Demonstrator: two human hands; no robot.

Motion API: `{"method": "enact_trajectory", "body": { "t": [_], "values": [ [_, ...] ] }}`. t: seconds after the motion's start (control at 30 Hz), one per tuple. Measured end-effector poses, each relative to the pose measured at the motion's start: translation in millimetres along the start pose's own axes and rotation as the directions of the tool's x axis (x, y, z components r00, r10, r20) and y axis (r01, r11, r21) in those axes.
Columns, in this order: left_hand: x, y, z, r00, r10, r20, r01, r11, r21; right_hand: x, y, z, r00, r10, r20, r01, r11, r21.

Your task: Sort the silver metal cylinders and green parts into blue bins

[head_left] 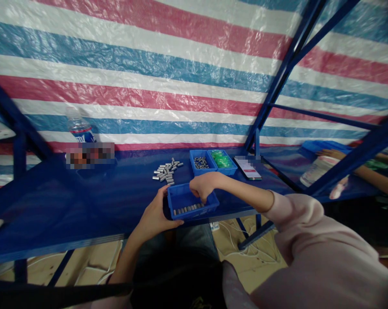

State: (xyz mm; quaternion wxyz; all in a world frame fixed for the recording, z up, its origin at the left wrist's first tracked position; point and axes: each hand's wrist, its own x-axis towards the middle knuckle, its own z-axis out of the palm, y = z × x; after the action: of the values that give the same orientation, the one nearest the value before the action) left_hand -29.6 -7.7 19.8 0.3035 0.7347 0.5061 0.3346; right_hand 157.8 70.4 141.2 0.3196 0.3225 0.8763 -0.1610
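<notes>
My left hand [159, 213] grips the left end of a blue plastic bin [184, 191] at the table's front edge, thumb along the near side and fingers behind. Inside that bin a row of small grey metal cylinders [187, 209] lines the near wall. My right hand [205, 186] reaches down into the bin's right part with its fingers closed at the end of the row. Whatever its fingertips pinch is hidden. Just beyond the bin, a loose pile of metal cylinders [166, 171] lies on the blue table [123, 189].
Behind my right hand sit two blue bins, one with small metal parts [201, 163], one with green pieces [221, 159]. A phone [248, 167] lies to their right. A bottle [80, 128] stands back left. Blue frame bars [277, 81] rise at right, near another person's arm [374, 171].
</notes>
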Motion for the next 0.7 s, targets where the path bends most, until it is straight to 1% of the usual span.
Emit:
{"method": "enact_trajectory", "body": {
  "t": [0.1,0.17,0.27,0.33,0.43,0.53,0.6,0.7],
  "values": [
    [0.4,-0.2,0.0,0.999,0.046,0.006,-0.046,0.999,-0.003,-5.3,-1.9,-20.3,0.988,-0.085,-0.129,0.094,0.994,0.061],
    [0.5,-1.4,0.0,0.997,0.073,0.013,-0.074,0.997,0.012,-4.0,-5.4,-31.5,0.965,-0.115,-0.235,0.145,0.983,0.113],
    [0.4,-3.4,-0.1,0.994,0.108,0.031,-0.109,0.993,0.041,10.1,-10.3,-39.3,0.909,-0.093,-0.405,0.148,0.983,0.107],
    [0.2,-3.8,-0.5,0.991,0.128,0.036,-0.130,0.990,0.048,26.9,-10.0,-38.2,0.879,-0.090,-0.468,0.139,0.988,0.071],
    [-0.2,-2.5,-1.2,0.991,0.133,0.030,-0.134,0.990,0.041,54.6,-2.9,-31.3,0.888,-0.133,-0.441,0.168,0.985,0.040],
    [-0.7,-0.6,-1.9,0.993,0.120,0.023,-0.120,0.992,0.031,73.5,6.4,-23.4,0.898,-0.195,-0.395,0.211,0.977,-0.002],
    [-1.0,0.2,-2.2,0.993,0.118,0.026,-0.118,0.993,0.023,78.6,10.7,-19.8,0.896,-0.202,-0.396,0.213,0.977,-0.017],
    [-1.3,0.5,-2.2,0.992,0.124,0.029,-0.124,0.992,0.014,78.6,13.5,-17.6,0.897,-0.187,-0.402,0.191,0.981,-0.030]
  ]
}}
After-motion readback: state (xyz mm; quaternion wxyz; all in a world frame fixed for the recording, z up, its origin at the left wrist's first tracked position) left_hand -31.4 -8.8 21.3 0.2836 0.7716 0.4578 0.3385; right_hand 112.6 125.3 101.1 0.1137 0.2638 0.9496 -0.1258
